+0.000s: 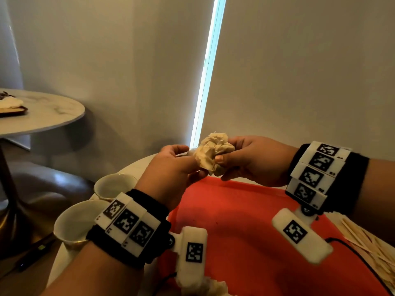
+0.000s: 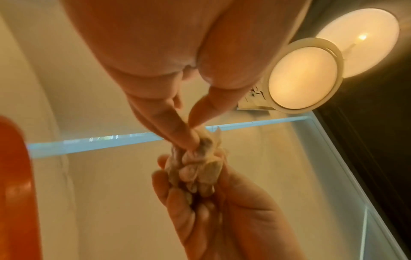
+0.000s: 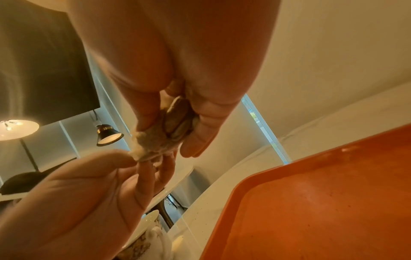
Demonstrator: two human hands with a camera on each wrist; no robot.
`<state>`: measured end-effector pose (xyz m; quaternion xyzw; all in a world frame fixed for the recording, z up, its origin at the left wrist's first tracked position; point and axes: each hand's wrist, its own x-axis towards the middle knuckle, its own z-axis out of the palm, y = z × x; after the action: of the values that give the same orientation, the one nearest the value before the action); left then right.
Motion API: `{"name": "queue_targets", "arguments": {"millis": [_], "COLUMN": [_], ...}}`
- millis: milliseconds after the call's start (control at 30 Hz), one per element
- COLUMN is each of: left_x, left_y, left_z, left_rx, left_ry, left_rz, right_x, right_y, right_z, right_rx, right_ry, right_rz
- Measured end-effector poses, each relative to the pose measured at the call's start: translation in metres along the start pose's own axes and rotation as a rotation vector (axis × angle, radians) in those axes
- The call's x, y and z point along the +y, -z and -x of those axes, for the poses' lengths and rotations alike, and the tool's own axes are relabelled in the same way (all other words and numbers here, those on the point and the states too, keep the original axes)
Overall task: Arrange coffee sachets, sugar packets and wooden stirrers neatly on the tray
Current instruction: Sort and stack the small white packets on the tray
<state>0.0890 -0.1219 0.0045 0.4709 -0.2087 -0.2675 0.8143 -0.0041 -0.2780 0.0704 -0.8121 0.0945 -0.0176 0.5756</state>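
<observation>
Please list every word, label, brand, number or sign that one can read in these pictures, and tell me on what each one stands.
No word, brand or number can be read.
White wristband blocks on the left wrist and the right wrist: black-and-white square code markers, no letters; the tiny marks beside them are too small to read.
Crumpled beige paper tissue, held by both hands: no print visible.
Orange plastic tray: no text.

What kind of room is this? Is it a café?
Probably a café or hotel lounge: a round marble table by the wall, two cups beside a red tray, and wooden stirrers laid ready.
</observation>
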Motion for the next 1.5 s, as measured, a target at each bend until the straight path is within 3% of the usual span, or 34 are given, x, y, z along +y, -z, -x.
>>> {"name": "queue_targets", "arguments": {"millis": [100, 267, 467, 567, 700, 800, 867, 1067, 1167, 1267, 1500], "left_x": [-0.003, -0.010, -0.007, -0.009, -0.017, -0.019, -0.018, -0.017, -0.019, -0.022, -0.030], "left_y": [-0.001, 0.000, -0.008, -0.011, -0.014, -0.010, -0.008, -0.002, 0.001, 0.001, -0.001], "left_z": [-0.004, -0.009, -0.002, 0.000, -0.007, -0.010, -0.011, -0.017, -0.019, -0.021, -0.021], "left_rx": [0.068, 0.032, -0.170, -0.308, -0.197, -0.120, -0.075, 0.045, 0.054, 0.062, -0.003], "left_ry": [-0.027, -0.054, 0.114, 0.084, 0.031, 0.044, 0.062, 0.077, 0.078, 0.066, 0.073], "left_rz": [0.141, 0.044, 0.185, 0.141, 0.144, 0.215, 0.271, 0.384, 0.364, 0.323, 0.248], "right_x": [0.003, 0.004, 0.011, 0.012, 0.010, 0.008, 0.008, 0.005, 0.008, 0.009, 0.011], "right_y": [-0.002, -0.007, -0.012, -0.014, -0.018, -0.015, -0.017, -0.017, -0.012, -0.010, -0.016], "right_z": [-0.001, -0.005, -0.018, -0.022, -0.024, -0.030, -0.031, -0.026, -0.025, -0.022, -0.024], "right_rx": [0.000, -0.078, -0.126, -0.151, -0.082, 0.054, 0.051, 0.188, 0.237, 0.248, 0.178], "right_ry": [0.023, 0.061, 0.026, 0.022, 0.054, 0.075, 0.076, 0.101, 0.037, 0.035, -0.004], "right_rz": [-0.138, -0.267, -0.339, -0.270, -0.074, 0.186, 0.271, 0.318, 0.159, 0.054, 0.112]}}
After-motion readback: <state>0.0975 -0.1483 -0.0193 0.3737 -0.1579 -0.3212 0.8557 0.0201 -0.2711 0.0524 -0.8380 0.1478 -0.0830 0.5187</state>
